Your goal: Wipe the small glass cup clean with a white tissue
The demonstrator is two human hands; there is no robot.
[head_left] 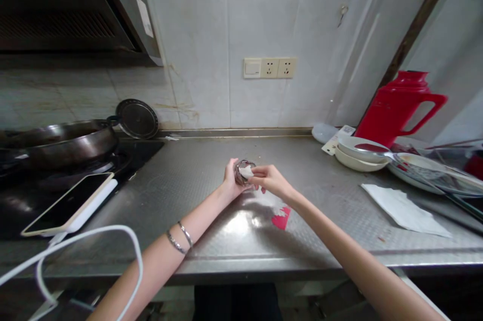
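Observation:
My left hand (230, 179) is wrapped round a small, shiny, round vessel (237, 174), perhaps a glass or jar, tilted with its mouth towards me. A bit of white tissue (246, 172) shows at the mouth, pinched in the fingers of my right hand (277, 182). How far the tissue reaches inside is hidden. Both hands are above the steel counter (204, 160). Just below my right hand lies a torn pink-red scrap (280, 220) with white patches.
On the left, a pan (68, 142) stands on the stove, with a phone (70, 205) and white cable (94, 231) nearer me. At right are a folded tissue (405, 210), stacked bowls (360, 157), plates and a red thermos (394, 104). Sockets (269, 68) are on the wall.

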